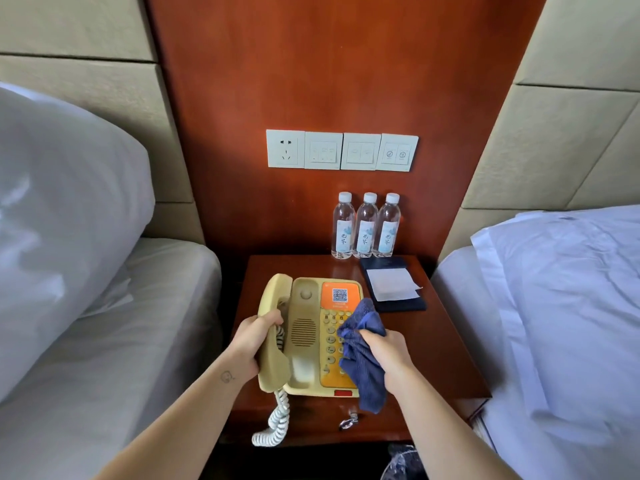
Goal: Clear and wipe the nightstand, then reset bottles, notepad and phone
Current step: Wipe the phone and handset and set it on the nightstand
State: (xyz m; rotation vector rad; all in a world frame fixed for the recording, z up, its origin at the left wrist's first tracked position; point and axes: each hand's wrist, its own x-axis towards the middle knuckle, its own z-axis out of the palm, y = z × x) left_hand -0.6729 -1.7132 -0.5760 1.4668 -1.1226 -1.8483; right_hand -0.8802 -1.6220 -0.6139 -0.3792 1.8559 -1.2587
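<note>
On the nightstand surface, left hand fingers grasp the yellow phone handset while right hand fingers clench a blue cloth over its keypad; pulling the handset's coiled cord taut could drag the phone off the front edge.

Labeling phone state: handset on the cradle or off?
Off. The left hand grips the handset, held left of the phone base, whose cradle lies bare. The right hand holds a blue cloth.
</note>
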